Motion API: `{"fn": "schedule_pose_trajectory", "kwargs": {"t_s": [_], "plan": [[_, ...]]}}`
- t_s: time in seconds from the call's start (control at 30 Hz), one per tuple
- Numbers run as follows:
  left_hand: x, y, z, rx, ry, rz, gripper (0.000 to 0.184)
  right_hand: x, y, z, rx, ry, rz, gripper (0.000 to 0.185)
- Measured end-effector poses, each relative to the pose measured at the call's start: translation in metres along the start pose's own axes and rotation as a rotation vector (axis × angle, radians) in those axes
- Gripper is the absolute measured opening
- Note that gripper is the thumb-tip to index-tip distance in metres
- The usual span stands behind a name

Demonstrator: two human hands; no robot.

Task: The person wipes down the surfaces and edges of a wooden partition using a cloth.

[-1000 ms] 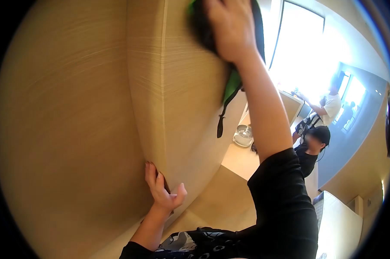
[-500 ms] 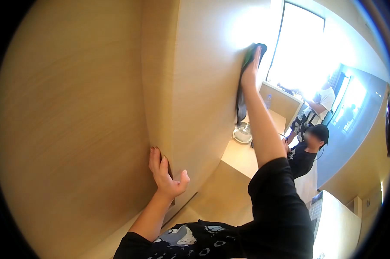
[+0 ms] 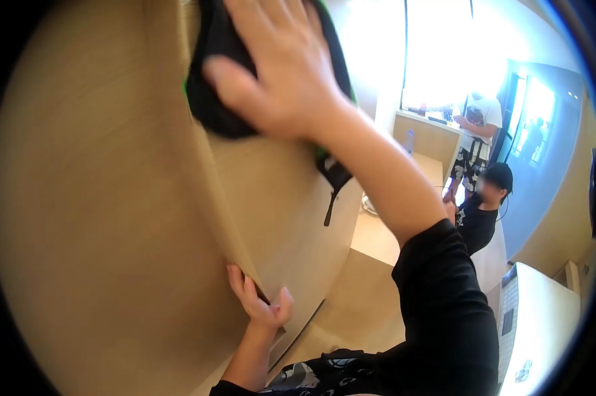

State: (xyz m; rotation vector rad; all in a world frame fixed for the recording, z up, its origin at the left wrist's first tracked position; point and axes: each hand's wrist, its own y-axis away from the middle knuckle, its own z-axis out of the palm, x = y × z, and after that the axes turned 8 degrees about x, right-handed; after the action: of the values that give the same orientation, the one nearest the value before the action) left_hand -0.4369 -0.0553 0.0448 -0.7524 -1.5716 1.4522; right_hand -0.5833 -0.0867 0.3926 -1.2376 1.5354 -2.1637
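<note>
My right hand (image 3: 281, 79) lies with fingers spread on a black cloth with green edging (image 3: 222, 109), pressing it against the upper face of a light wooden cabinet door (image 3: 278, 198). A narrow tail or strap of the cloth hangs below my wrist. Lower down, my left hand (image 3: 261, 305) is hooked around the door's vertical edge, fingers on the left side and thumb on the right. A dark slot shows beside its palm. The right fingertips are cut off by the top of the view.
A wooden desk (image 3: 377, 241) stands beyond the door, with a bottle (image 3: 410, 142) behind. One person in white (image 3: 484, 115) stands by the bright window; another in black (image 3: 479, 221) sits nearer. A white mattress-like block (image 3: 542, 323) is at lower right.
My right hand and the cloth have come from the door's far part to its nearer upper part, leftward in view. The left hand keeps its place on the edge.
</note>
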Motion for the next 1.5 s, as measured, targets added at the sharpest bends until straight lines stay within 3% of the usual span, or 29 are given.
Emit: {"fn": "schedule_pose_trajectory", "kwargs": {"t_s": [0.03,0.13,0.27,0.33,0.43,0.63,0.77,0.97,1.07,1.13,1.2,1.33,1.43,1.5], "plan": [[-0.002,-0.001,0.001,0.007,0.009,-0.002,0.084,0.021,-0.01,0.005,0.044,0.01,-0.072,0.081],[-0.006,0.004,0.005,0.035,0.01,-0.03,0.083,0.082,-0.019,0.013,0.097,0.08,0.097,0.067],[-0.008,-0.004,0.005,0.034,0.007,-0.05,0.081,0.152,-0.003,0.013,0.139,0.064,0.162,0.053],[-0.009,-0.002,0.006,0.038,0.036,-0.046,0.081,0.224,0.026,0.012,0.069,0.393,-0.149,0.041],[-0.017,0.0,0.009,0.054,0.064,-0.025,0.08,0.273,0.065,0.01,0.021,0.368,0.199,0.04],[-0.004,0.0,-0.001,0.058,0.009,-0.1,0.076,0.297,0.161,-0.007,0.041,0.377,0.488,0.043],[0.016,-0.018,-0.007,0.022,0.042,-0.09,0.08,0.251,0.223,-0.017,0.061,0.389,0.484,0.046],[0.02,-0.03,-0.011,0.023,0.024,-0.111,0.089,0.103,0.309,-0.014,0.115,0.438,0.378,0.052],[0.011,-0.021,-0.011,0.072,0.013,-0.09,0.092,-0.001,0.346,-0.024,0.122,0.337,0.651,0.047],[0.013,-0.021,-0.009,0.077,0.026,-0.139,0.092,-0.06,0.366,-0.024,0.131,0.281,1.061,0.051],[0.006,-0.011,-0.005,0.105,0.028,-0.115,0.092,-0.119,0.384,-0.024,0.11,0.277,1.323,0.055],[0.007,-0.009,-0.001,0.115,0.048,-0.091,0.086,-0.216,0.386,-0.032,-0.02,0.147,1.337,0.069],[0.013,-0.005,-0.001,0.119,0.209,-0.373,0.088,-0.239,0.361,-0.033,-0.134,0.061,1.214,0.084],[0.001,0.006,-0.003,0.133,0.257,-0.227,0.092,-0.231,0.33,-0.026,-0.08,0.039,1.013,0.084]]}}
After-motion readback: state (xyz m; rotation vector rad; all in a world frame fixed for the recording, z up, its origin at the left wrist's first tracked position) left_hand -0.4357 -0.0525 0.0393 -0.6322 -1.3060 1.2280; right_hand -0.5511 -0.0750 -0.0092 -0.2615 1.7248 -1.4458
